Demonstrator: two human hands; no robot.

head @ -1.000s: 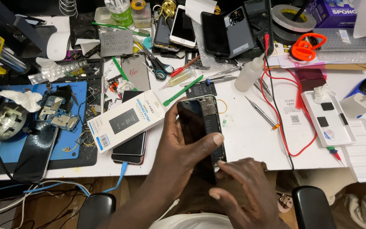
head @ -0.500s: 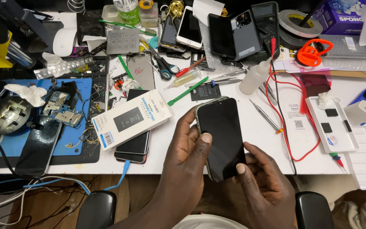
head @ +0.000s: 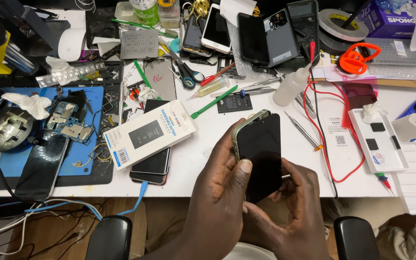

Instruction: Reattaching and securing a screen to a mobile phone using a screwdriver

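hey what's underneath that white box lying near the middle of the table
Under the white box lies a dark phone, its lower end showing with a blue cable plugged in. Its upper part is covered.

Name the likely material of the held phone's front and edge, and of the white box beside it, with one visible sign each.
Phone: front looks like glossy black glass; its pale greenish edge gleams, probably metal. White box: likely matte cardboard, given its sharp folded edges.

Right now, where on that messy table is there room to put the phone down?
The phone sits in both hands. Bare white table shows between the white box and the phone, and right of it toward the red wire. The far edge and blue mat are crowded.
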